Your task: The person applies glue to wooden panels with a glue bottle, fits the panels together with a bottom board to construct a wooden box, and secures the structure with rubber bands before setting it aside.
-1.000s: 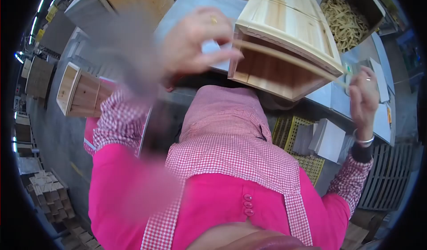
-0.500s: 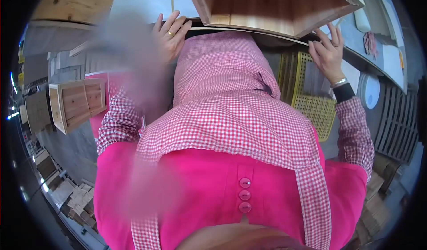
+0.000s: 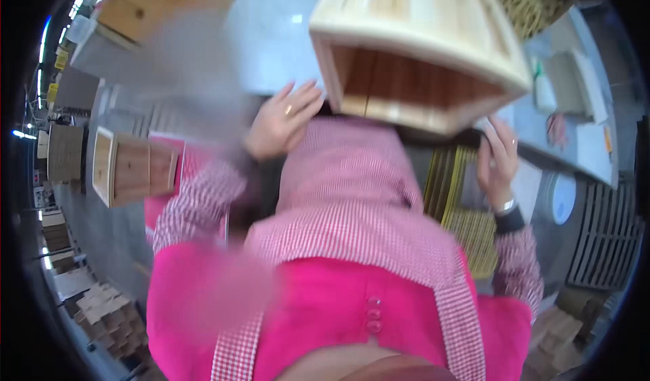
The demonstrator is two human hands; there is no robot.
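The left hand (image 3: 286, 120) and right hand (image 3: 497, 161) look partly open, though one cannot tell if they hold anything, and the wooden box (image 3: 416, 32), ahead of and between them, could slip off the table (image 3: 271, 46) if a hand bumps it near the edge

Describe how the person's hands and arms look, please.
The left hand wears a gold ring. The right hand wears a small ring, silver bracelet and dark band. Both arms have bright pink upper sleeves and red-white checked lower sleeves.

Soft blur, dark fisheye edges
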